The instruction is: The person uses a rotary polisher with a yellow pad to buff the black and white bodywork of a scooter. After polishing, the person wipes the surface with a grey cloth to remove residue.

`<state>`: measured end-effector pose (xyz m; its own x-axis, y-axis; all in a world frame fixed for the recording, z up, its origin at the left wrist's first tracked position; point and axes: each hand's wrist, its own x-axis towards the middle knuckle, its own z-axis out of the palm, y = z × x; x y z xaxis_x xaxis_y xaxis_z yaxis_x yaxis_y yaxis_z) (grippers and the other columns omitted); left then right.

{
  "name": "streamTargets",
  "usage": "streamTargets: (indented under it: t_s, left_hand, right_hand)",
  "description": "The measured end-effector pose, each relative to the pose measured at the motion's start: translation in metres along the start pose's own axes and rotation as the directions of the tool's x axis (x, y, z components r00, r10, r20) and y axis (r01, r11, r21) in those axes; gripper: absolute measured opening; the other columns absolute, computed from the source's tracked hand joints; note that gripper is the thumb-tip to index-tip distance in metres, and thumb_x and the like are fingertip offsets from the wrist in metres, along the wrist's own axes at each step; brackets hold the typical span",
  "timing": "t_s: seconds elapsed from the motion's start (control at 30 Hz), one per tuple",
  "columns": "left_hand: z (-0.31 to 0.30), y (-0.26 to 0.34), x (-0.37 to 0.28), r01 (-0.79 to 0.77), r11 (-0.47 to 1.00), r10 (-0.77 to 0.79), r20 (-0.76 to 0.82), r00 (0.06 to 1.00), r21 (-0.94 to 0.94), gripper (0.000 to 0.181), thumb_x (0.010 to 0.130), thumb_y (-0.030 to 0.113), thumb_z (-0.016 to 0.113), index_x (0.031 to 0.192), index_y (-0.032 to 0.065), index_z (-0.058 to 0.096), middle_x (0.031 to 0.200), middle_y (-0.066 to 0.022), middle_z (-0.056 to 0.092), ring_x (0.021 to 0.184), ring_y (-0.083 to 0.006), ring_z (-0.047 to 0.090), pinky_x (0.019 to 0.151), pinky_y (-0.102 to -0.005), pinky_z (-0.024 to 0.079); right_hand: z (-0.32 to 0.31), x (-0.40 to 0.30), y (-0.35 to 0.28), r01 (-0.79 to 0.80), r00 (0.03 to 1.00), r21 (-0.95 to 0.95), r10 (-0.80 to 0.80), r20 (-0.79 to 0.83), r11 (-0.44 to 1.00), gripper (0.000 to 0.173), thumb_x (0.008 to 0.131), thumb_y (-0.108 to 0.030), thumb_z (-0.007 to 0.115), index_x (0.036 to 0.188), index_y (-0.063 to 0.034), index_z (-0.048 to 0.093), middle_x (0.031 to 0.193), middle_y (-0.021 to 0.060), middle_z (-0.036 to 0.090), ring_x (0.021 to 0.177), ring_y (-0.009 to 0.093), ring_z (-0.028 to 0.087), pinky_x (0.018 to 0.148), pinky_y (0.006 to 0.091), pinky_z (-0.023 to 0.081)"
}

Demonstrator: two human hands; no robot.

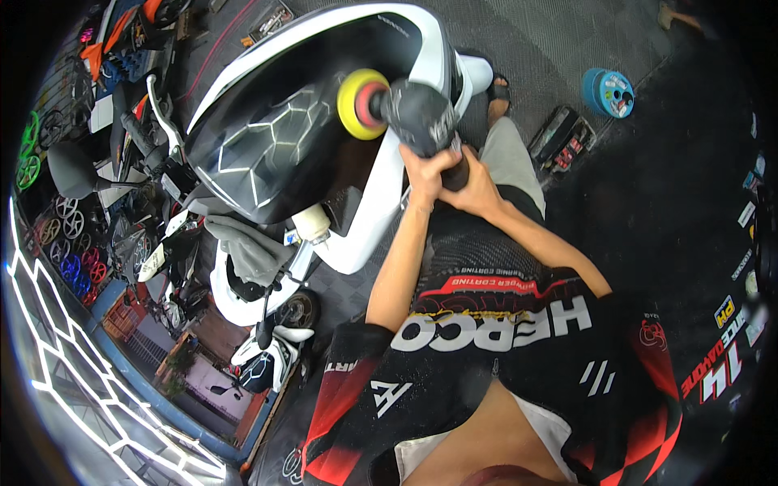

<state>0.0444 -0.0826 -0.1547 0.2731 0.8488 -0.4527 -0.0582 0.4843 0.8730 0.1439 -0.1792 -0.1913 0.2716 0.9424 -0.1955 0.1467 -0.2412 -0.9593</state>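
Observation:
A black hand-held polisher [419,115] carries a yellow foam pad [351,103] on a red backing plate. Its pad is at the glossy black panel [273,140] of a white and black scooter; whether it touches is hard to tell. My left hand [425,171] grips the polisher below its body. Close beside it, my right hand [477,188] wraps around the handle. Hexagonal light lines are reflected in the panel. White trim [377,200] borders it. A cream-coloured bottle [311,225] and a grey cloth [249,246] are on the scooter.
On the floor at right are an open tool box [562,140] and a blue round container [608,92]. A mirror [73,170] and a brake lever [163,118] jut out at left. Beyond are more motorcycles [267,358] and coloured wheels [72,270]. Another person's foot [667,16] shows top right.

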Motion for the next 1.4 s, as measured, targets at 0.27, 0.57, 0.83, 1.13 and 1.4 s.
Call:
streamTargets:
  t_s: [0.27, 0.57, 0.83, 1.13, 1.4]
  left_hand:
    - [0.01, -0.018, 0.011, -0.114, 0.993, 0.114, 0.03, 0.993, -0.01, 0.042, 0.064, 0.003, 0.072, 0.104, -0.0071, 0.068, 0.095, -0.0097, 0.072, 0.081, -0.0208, 0.069, 0.082, -0.0349, 0.057]
    - [0.004, -0.026, 0.041, 0.004, 0.983, -0.018, 0.071, 0.997, 0.185, 0.053, 0.065, 0.004, 0.071, 0.116, -0.0059, 0.064, 0.101, -0.0101, 0.071, 0.085, -0.0212, 0.07, 0.082, -0.0334, 0.058]
    - [0.043, -0.028, 0.063, 0.008, 0.988, -0.005, -0.017, 1.0, 0.154, 0.025, 0.069, 0.004, 0.072, 0.092, -0.0066, 0.07, 0.083, -0.0083, 0.071, 0.072, -0.0187, 0.068, 0.075, -0.0332, 0.057]
    - [0.106, 0.028, 0.128, 0.147, 0.939, -0.117, -0.114, 0.987, 0.311, 0.032, 0.066, 0.024, 0.08, 0.083, -0.003, 0.075, 0.076, -0.014, 0.076, 0.07, -0.0224, 0.073, 0.068, -0.0355, 0.056]
    - [0.056, 0.027, 0.053, 0.024, 0.957, -0.006, -0.061, 0.998, 0.289, 0.029, 0.066, 0.021, 0.079, 0.085, -0.0007, 0.074, 0.075, -0.0084, 0.073, 0.069, -0.0174, 0.069, 0.069, -0.0335, 0.055]
  right_hand:
    - [-0.018, 0.009, 0.007, -0.082, 0.995, 0.061, 0.078, 0.069, 0.995, 0.069, 0.068, -0.02, 0.09, 0.124, 0.0045, 0.056, 0.1, 0.0257, 0.074, 0.099, 0.038, 0.076, 0.083, 0.0434, 0.06]
    - [-0.022, 0.029, -0.002, -0.091, 0.996, 0.091, 0.09, 0.014, 0.992, 0.067, 0.069, -0.019, 0.089, 0.123, 0.0049, 0.057, 0.1, 0.025, 0.074, 0.101, 0.036, 0.076, 0.087, 0.0418, 0.059]
    - [-0.034, 0.037, 0.035, -0.084, 0.996, 0.172, 0.079, 0.036, 0.981, 0.071, 0.068, -0.016, 0.089, 0.126, 0.0073, 0.057, 0.101, 0.0195, 0.074, 0.096, 0.027, 0.074, 0.086, 0.0397, 0.058]
    - [-0.072, 0.102, 0.039, -0.236, 0.972, 0.079, 0.236, 0.01, 0.969, 0.047, 0.072, -0.022, 0.09, 0.102, 0.0055, 0.067, 0.091, 0.0112, 0.075, 0.082, 0.018, 0.071, 0.076, 0.0349, 0.057]
    - [-0.029, 0.032, 0.015, -0.147, 0.987, 0.086, 0.14, 0.081, 0.985, 0.046, 0.074, -0.019, 0.088, 0.108, 0.0048, 0.066, 0.097, 0.0113, 0.074, 0.09, 0.019, 0.071, 0.083, 0.0365, 0.057]
